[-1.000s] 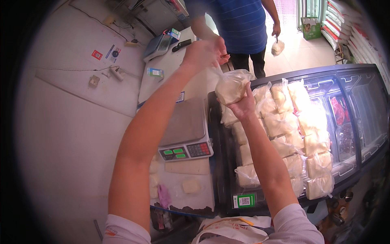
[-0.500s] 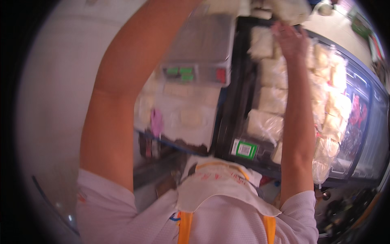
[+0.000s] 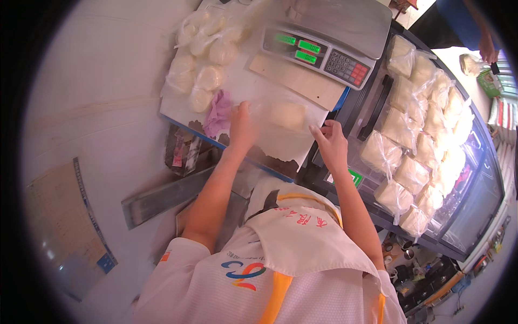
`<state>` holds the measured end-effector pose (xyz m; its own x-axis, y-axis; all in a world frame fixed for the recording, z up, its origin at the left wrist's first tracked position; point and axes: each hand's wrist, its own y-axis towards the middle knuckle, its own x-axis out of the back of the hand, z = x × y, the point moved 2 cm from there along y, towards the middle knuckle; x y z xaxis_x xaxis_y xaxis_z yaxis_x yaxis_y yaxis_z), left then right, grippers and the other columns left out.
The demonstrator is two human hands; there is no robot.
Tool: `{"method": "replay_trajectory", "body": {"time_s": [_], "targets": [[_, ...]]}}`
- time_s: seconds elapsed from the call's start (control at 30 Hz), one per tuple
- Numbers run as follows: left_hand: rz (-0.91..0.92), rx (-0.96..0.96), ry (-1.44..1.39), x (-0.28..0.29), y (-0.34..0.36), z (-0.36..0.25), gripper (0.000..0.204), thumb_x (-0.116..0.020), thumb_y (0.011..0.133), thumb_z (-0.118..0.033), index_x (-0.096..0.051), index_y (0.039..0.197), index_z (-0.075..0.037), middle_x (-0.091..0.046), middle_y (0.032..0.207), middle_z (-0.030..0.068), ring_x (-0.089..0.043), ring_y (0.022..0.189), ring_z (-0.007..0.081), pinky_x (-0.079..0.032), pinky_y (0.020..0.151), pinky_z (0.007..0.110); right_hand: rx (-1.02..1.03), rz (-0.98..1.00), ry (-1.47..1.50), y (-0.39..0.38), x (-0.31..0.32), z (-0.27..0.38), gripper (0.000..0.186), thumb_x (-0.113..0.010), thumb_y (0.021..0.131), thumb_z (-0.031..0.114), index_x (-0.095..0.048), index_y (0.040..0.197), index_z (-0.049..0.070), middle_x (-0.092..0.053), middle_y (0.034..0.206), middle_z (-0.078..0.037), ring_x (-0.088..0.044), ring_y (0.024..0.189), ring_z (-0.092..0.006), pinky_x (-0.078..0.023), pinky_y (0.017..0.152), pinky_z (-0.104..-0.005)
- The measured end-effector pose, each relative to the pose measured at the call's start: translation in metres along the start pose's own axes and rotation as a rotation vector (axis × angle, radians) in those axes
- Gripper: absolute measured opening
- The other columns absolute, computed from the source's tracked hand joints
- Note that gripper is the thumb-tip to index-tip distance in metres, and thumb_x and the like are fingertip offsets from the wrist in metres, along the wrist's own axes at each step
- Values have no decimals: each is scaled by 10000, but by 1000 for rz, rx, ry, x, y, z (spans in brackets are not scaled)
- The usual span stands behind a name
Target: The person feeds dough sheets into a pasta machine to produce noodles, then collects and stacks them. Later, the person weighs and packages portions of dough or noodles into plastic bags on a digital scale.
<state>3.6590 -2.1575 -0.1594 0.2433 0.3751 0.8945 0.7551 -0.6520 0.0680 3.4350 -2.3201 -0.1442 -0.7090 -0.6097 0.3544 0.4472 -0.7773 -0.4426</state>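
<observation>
A pale, rounded block [image 3: 287, 115], apparently in thin clear plastic, lies on the white tabletop [image 3: 237, 86] between my hands. My left hand [image 3: 243, 127] is at its left side, fingers curled in and slightly blurred; whatever they may hold cannot be made out. A crumpled pink cloth [image 3: 218, 113] lies just left of that hand. To the block's right is my right hand [image 3: 333, 143], thumb and bent fingers a little apart, nothing visible between them. Beyond the block stands a digital scale [image 3: 318, 54] with green displays and a bare metal pan.
Clear bags of pale rounds [image 3: 208, 78] crowd the table's far left. Several bagged pale blocks [image 3: 413, 113] cover the dark display case [image 3: 458, 216] at right. A flat board [image 3: 297, 81] lies under the scale's front. Another person's hand [image 3: 488, 53] shows at the far right.
Both arms have drawn back from a far forward reach. My right hand has left the bags on the case, and both hands are now low beside the pale block. The view has shifted.
</observation>
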Motion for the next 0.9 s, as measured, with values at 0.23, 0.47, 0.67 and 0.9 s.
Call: {"method": "replay_trajectory", "body": {"time_s": [0.23, 0.47, 0.67, 0.9], "targets": [[6, 248, -554, 17, 18, -11, 289, -783, 933, -251, -689, 921, 22, -640, 693, 51, -563, 630, 141, -483, 638, 313, 156, -201, -273, 26, -20, 8, 271, -737, 815, 108, -725, 1065, 4, -657, 753, -110, -664, 714, -250, -528, 717, -396], [330, 454, -834, 47, 0, -5, 194, -738, 965, -200, -734, 961, -7, -715, 848, 16, -629, 791, 121, -490, 781, 280, 319, -287, -511, -27, -17, 67, 195, -708, 853, 73, -687, 1040, 26, -651, 739, -153, -673, 697, -298, -515, 672, -419], [431, 597, -1323, 58, 2, 8, 165, -719, 981, -176, -759, 1002, -16, -736, 933, 37, -670, 912, 132, -489, 898, 291, 168, -185, -411, -44, -7, 98, 291, -762, 884, 134, -672, 1131, 8, -683, 753, -116, -687, 734, -240, -534, 713, -375], [382, 438, -1030, 76, 9, 3, 220, -735, 986, -150, -741, 1114, 29, -735, 1019, 43, -660, 963, 116, -491, 953, 278, 160, 195, 314, -47, -27, 122, 471, -774, 894, 42, -585, 1322, -19, -655, 1044, -43, -665, 960, -110, -539, 882, -287]]}}
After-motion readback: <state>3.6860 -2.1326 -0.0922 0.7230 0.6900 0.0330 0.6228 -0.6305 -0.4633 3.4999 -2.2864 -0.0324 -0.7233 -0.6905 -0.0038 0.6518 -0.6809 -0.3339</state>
